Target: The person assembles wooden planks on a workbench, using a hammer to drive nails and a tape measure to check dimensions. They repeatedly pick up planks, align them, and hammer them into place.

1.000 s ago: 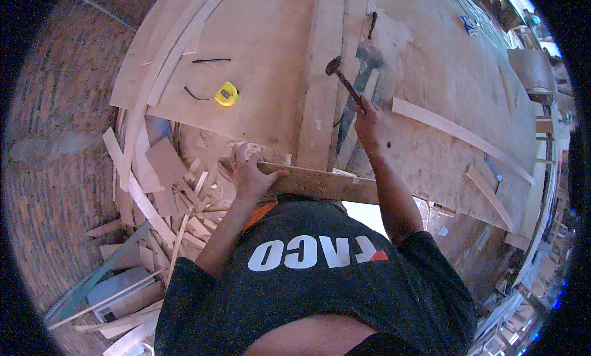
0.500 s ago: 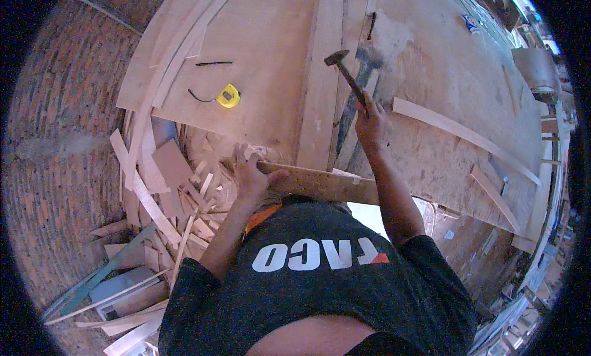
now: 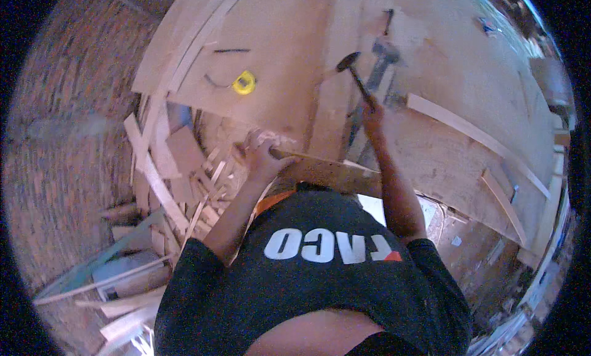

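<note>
My right hand [image 3: 373,118] is closed around the handle of a hammer [image 3: 361,82], raised above the wooden work surface with its head toward the far left. My left hand [image 3: 265,160] grips the left end of a wooden board [image 3: 329,173], its thumb along the near side. That board stands on edge just in front of my body, and my right forearm covers its right end. The fingers of my left hand partly blur into the pale wood behind them.
A yellow tape measure [image 3: 244,82] and a dark thin stick [image 3: 232,50] lie on the wooden surface at the far left. Wood offcuts [image 3: 188,149] pile up to the left. A long pale strip [image 3: 455,123] lies on the right, near a shorter strip [image 3: 503,199].
The whole view has shifted, so the scene sits farther right and higher. Against the surface, the hammer and my right hand have come slightly nearer to me. My left hand keeps its grip.
</note>
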The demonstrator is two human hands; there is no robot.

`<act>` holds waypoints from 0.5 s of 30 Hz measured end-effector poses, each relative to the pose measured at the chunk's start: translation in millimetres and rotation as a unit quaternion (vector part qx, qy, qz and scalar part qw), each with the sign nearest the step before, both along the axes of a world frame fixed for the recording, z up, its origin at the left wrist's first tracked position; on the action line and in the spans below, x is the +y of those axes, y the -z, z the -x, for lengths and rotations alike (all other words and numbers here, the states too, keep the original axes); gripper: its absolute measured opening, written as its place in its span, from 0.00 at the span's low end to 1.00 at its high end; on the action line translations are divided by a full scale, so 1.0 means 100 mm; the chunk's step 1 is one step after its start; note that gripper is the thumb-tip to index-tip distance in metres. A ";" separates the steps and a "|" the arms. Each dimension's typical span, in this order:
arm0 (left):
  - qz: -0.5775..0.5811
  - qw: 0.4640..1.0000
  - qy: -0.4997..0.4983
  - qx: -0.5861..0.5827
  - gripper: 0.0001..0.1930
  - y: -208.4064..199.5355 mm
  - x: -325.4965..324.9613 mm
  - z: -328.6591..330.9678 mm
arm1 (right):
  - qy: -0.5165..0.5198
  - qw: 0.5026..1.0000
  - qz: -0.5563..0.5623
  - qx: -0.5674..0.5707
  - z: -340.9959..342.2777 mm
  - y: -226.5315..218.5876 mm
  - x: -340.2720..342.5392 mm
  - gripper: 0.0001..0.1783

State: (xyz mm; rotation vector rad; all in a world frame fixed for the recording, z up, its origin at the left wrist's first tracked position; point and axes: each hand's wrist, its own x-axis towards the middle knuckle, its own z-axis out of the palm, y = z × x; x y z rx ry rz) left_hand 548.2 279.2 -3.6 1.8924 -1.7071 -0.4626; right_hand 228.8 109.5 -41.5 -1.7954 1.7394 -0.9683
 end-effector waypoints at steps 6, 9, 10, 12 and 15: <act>-0.055 0.998 -0.021 0.000 0.39 -0.04 0.08 -0.06 | 0.011 0.986 -0.157 -0.060 0.61 -0.30 0.35 0.21; -0.065 0.995 -0.045 -0.052 0.38 -0.21 0.08 0.06 | 0.023 0.990 -0.132 0.039 1.26 -0.09 0.69 0.21; -0.072 0.993 -0.050 -0.081 0.38 -0.27 0.05 0.09 | -0.010 0.992 -0.045 0.115 1.56 0.10 0.80 0.20; -0.078 0.996 -0.036 -0.029 0.37 -0.09 0.08 -0.01 | -0.048 0.970 0.093 0.221 1.78 0.09 0.99 0.18; -0.082 0.996 -0.038 -0.011 0.35 -0.03 0.10 -0.01 | -0.037 0.957 0.118 0.261 1.70 -0.29 1.29 0.16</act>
